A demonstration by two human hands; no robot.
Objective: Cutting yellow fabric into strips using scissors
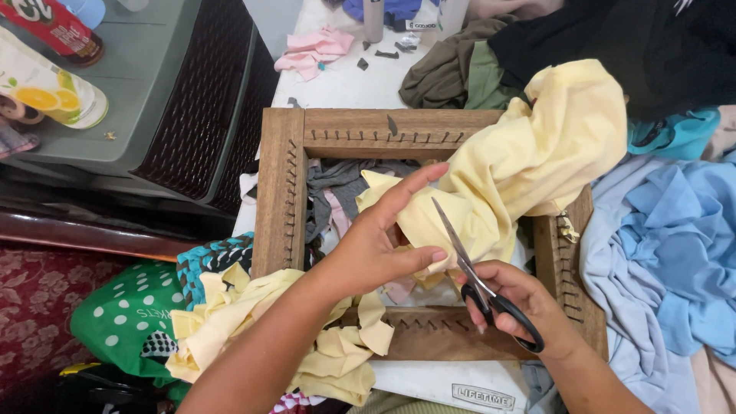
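Note:
My left hand (pixel 379 245) pinches a fold of pale yellow cloth (pixel 529 153) that drapes over the right side of a square wooden loom frame (pixel 280 192) studded with nails. My right hand (pixel 525 303) holds black-handled scissors (pixel 479 284), whose blades point up into the yellow cloth just beside my left thumb. Cut yellow strips (pixel 230 314) lie over the frame's near left corner and under my left forearm. Grey and pink scraps (pixel 333 195) sit inside the frame.
A heap of blue cloth (pixel 667 253) lies at the right, dark and olive garments (pixel 460 69) behind the frame. A grey plastic drawer unit (pixel 176 92) with a juice carton (pixel 46 84) stands at the left. A green dotted bag (pixel 126 314) is at lower left.

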